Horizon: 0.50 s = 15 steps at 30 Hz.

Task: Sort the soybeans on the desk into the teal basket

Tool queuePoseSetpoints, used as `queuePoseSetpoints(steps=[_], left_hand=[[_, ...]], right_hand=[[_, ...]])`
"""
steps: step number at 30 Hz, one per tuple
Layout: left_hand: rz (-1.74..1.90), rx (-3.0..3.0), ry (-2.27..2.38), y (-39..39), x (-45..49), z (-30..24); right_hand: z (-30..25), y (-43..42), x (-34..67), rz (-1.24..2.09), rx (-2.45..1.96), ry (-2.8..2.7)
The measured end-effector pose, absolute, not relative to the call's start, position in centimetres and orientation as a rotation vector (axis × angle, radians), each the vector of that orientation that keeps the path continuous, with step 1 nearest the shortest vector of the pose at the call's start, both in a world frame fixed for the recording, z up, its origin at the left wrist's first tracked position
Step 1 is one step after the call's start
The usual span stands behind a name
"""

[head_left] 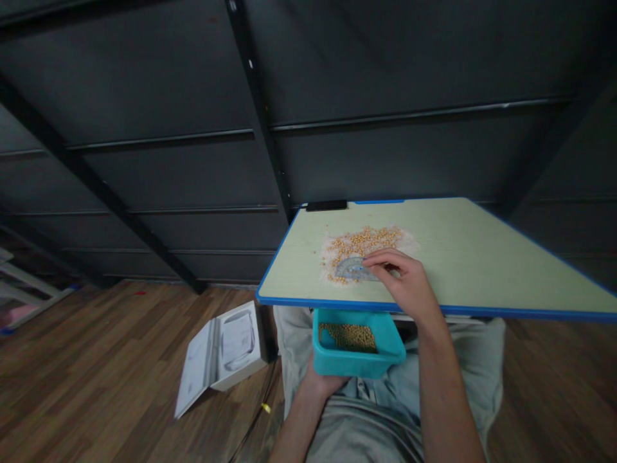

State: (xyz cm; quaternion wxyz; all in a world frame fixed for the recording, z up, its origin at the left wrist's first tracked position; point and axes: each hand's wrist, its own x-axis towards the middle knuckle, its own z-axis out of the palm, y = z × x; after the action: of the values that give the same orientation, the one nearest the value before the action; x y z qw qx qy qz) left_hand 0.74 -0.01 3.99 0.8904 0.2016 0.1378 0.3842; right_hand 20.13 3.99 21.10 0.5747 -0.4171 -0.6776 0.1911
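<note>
Closest to my head camera is the grey clothing (366, 431) on the person's lap and body. Just above it I see a turquoise container (354, 364), its lower near side touched by the left hand (328, 381). That hand's fingers are hidden by the container, so I cannot tell how far they are closed. Small brownish-green grains (354, 337) lie inside, below the near edge of the table (491, 257).

Over the tabletop, I have the right hand (400, 273) with thumb and fingers pinched on the right end of a clear, half-round plate (351, 268). The plate sits at the near side of a spread of orange-yellow grains (364, 242), scattered among finer whitish grains (409, 243). A black object (326, 205) rests at the table's far left corner; an open white box (241, 341) is on the floor.
</note>
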Motion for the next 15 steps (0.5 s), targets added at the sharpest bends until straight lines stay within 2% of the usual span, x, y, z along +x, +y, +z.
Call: queuePoseSetpoints(steps=[15], left_hand=[[0.842,0.356,0.364,-0.4,0.1,3.3]], right_hand=[[21.0,4.0,20.1,0.462,-0.953,-1.597]])
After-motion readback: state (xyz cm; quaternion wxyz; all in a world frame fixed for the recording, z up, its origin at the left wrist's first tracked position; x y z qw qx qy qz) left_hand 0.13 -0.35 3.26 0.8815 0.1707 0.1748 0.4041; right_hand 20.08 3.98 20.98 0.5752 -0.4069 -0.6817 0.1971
